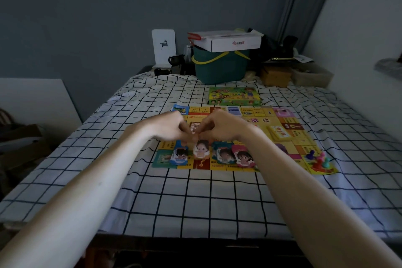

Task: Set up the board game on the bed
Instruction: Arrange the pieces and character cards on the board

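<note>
In the head view, the game board [285, 137] lies flat on the checked bedsheet [195, 198]. Both the left hand [171, 126] and right hand [221, 126] pinch the top of the orange character card [201, 149], which stands in a row with three others on the board's near edge.

game board [282, 137] on bed [195, 202], game box [233, 96] behind it, pawns [318, 159] on its right corner

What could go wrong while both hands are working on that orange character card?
The left hand and right hand pinch the orange character card between its neighbours; a slip could knock the blue card. The board lies on soft bedding, so the pawns may topple.
</note>
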